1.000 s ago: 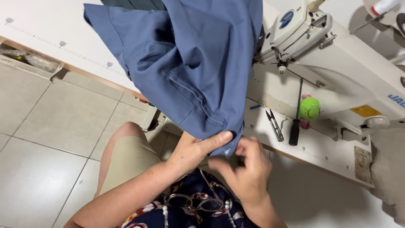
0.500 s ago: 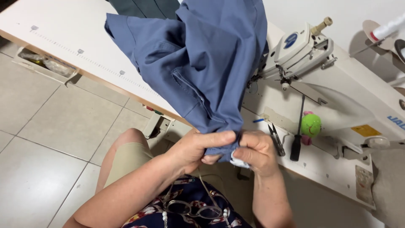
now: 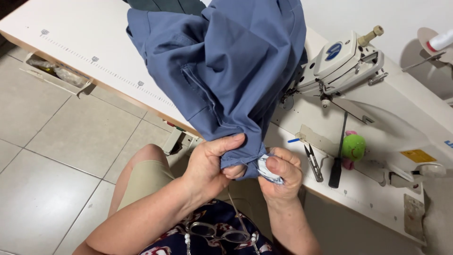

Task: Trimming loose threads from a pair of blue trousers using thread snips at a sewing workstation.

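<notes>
While both of my hands pinch the low corner of the blue cotton garment (image 3: pixel 222 71), its bulk lies draped over the white sewing table (image 3: pixel 71 42).

With my left hand (image 3: pixel 207 165) I close thumb and fingers on the garment's hem, thumb on top, so the edge stays taut just off the near side of the table. My right hand (image 3: pixel 281 174) is curled shut on the same corner, with a small white and blue patterned scrap of cloth (image 3: pixel 266 170) pinched against it; I judge the 2 grips sit close together to keep that short stretch steady. To the right lie small metal thread snips (image 3: pixel 314 163), a black-handled screwdriver (image 3: pixel 337 158) and a green ball-shaped pincushion (image 3: pixel 354 146), all near the white industrial sewing machine (image 3: pixel 344 66), probably within easy reach.
</notes>
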